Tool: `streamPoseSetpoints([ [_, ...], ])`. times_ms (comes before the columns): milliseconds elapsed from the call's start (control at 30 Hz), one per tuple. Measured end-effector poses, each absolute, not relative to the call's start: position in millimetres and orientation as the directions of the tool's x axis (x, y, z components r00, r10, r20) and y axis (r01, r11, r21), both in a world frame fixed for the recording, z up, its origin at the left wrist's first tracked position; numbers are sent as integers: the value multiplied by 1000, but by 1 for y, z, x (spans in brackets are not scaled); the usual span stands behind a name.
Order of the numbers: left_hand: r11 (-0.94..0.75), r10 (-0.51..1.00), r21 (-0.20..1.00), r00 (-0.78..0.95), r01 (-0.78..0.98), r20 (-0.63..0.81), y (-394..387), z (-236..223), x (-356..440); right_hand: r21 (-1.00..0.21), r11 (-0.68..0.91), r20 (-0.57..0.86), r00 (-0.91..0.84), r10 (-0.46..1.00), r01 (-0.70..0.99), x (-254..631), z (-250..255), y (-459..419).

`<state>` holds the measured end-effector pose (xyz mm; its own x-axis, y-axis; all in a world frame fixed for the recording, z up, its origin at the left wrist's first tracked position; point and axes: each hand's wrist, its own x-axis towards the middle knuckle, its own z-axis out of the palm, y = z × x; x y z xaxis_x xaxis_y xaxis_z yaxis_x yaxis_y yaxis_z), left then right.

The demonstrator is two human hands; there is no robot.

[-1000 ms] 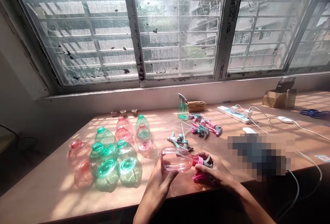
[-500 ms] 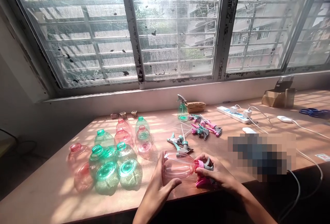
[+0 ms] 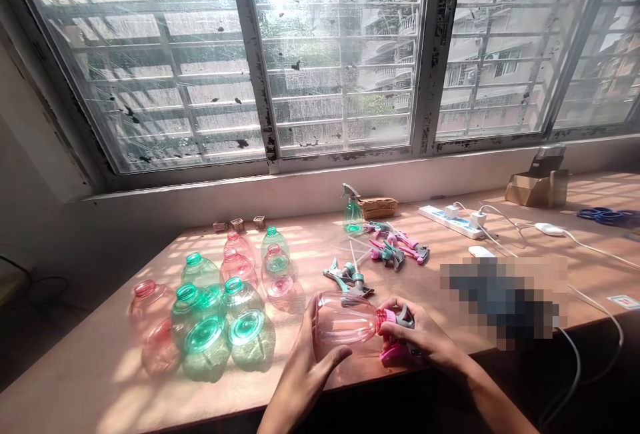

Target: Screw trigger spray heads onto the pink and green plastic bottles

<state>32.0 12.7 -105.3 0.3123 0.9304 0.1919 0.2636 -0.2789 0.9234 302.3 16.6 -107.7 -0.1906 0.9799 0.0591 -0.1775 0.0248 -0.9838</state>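
Note:
A clear pink spray bottle [image 3: 345, 319] lies sideways between my hands above the table's front edge. My left hand [image 3: 314, 357] cups its base, thumb along the near side. At the neck, my right hand [image 3: 419, 334] grips the pink collar of the pink and grey spray head [image 3: 404, 317]. Just beyond the bottle lie green and grey spray heads [image 3: 347, 275] with thin tubes. Farther back is a pile of pink, green and grey spray heads [image 3: 393, 247]. Several open pink and green bottles, among them a green bottle [image 3: 245, 311], stand to the left.
A green bottle with its sprayer fitted [image 3: 353, 215] stands at the back beside a brown block [image 3: 379, 207]. To the right are a white power strip [image 3: 450, 221] with cables, a cardboard box [image 3: 537, 187], blue scissors [image 3: 603, 215] and a blurred-out dark patch [image 3: 500, 297].
The view has shifted very slightly. Both hands keep their hold on the pink spray bottle, with little visible movement.

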Motion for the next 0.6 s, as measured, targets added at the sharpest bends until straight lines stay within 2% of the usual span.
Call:
streamPoseSetpoints([
  [233, -377, 907, 869, 317, 320, 277, 17, -114, 29, -989, 4, 34, -202, 979, -151, 305, -110, 18],
  [433, -293, 935, 894, 297, 338, 194, 15, -108, 32, -982, 0, 46, -237, 970, -190, 303, -111, 17],
  [600, -321, 931, 882, 288, 346, 225, 16, -107, 32, -981, -6, 38, -225, 974, -193, 303, -112, 18],
])
